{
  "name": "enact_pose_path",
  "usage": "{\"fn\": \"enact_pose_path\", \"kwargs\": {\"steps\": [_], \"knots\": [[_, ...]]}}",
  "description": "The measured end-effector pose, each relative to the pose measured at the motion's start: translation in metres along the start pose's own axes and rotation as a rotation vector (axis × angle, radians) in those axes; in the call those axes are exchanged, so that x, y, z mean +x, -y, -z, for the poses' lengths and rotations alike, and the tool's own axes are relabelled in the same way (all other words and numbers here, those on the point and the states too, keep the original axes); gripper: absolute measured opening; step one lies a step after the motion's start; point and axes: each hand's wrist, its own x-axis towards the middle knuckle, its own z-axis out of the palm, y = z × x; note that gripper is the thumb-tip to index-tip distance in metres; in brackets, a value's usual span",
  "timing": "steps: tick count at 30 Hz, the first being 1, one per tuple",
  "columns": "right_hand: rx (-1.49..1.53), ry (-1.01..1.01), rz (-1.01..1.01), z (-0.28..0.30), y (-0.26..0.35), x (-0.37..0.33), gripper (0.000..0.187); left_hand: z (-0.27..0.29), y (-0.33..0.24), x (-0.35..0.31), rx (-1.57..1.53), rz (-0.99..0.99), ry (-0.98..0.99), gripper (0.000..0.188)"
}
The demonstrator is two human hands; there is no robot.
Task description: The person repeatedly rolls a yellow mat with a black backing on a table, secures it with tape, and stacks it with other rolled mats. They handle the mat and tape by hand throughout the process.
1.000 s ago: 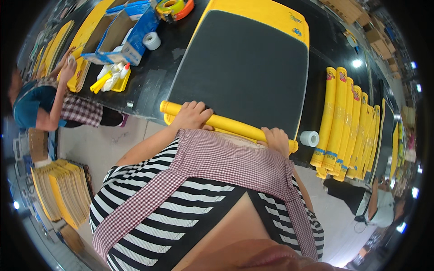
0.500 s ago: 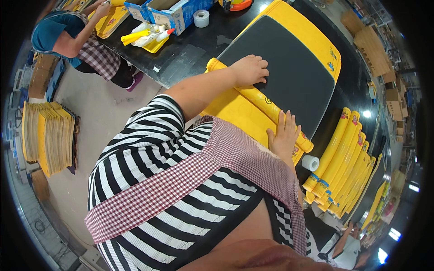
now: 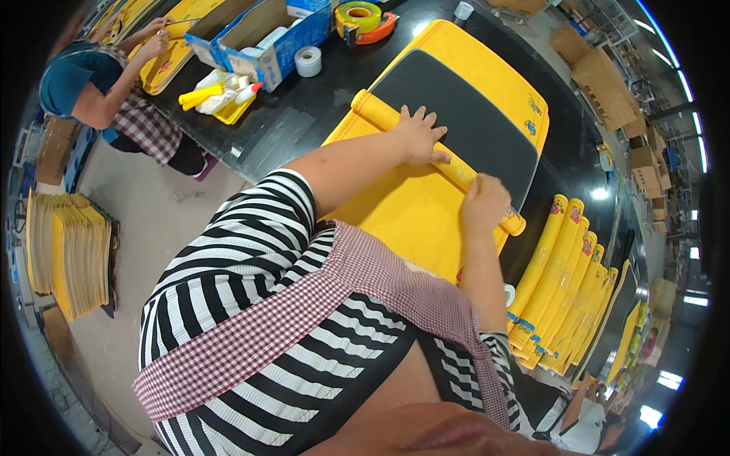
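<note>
A yellow sheet [image 3: 475, 64] with a large dark panel [image 3: 471, 114] and small printed figures lies on the black table. Its near part is wound into a yellow roll [image 3: 372, 109] running slantwise across it. My left hand [image 3: 418, 137] rests on the middle of this roll, fingers spread and pointing away from me. Toward the right end, my right hand [image 3: 487, 204] curls over the roll with its fingers bent; their tips are hidden. Between the roll and my apron, a plain yellow surface [image 3: 403, 197] lies flat under my forearms.
Several finished yellow rolls [image 3: 544, 281] lie side by side at right, near a white tape roll [image 3: 510, 295]. At the back left are a blue box [image 3: 266, 57], another tape roll [image 3: 308, 61], a tape dispenser [image 3: 365, 23] and a yellow tray [image 3: 234, 110]. A co-worker [image 3: 99, 91] stands at left.
The roll has advanced away from me, covering more of the dark panel. My left hand's fingers have spread on it. My right hand has gone from lying flat to curling over the roll.
</note>
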Motion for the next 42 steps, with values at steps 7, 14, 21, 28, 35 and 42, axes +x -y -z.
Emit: {"fn": "enact_pose_path", "kwargs": {"steps": [7, 14, 21, 28, 35, 42], "knots": [[-0.106, -0.237, 0.224, -0.014, -0.026, 0.032, 0.075, -0.025, 0.029, 0.080, 0.121, -0.601, -0.610, 0.013], [-0.172, 0.047, 0.090, 0.010, -0.020, 0.067, 0.062, 0.008, 0.006, 0.048, 0.085, -0.225, -0.110, 0.058], [-0.107, -0.059, 0.230, -0.002, -0.014, -0.034, 0.062, 0.003, -0.009, -0.044, 0.049, -0.341, -0.129, 0.056], [0.091, -0.003, 0.246, 0.001, -0.024, -0.171, 0.068, 0.002, 0.044, -0.190, 0.011, -0.185, -0.089, 0.052], [0.566, -0.234, -0.383, -0.017, -0.088, -0.234, 0.057, 0.010, 0.100, -0.222, -0.586, 0.471, -0.179, 0.053], [0.877, -0.334, -0.566, -0.020, -0.061, -0.244, 0.058, -0.006, 0.102, -0.240, -0.853, 0.594, -0.253, 0.059]]}}
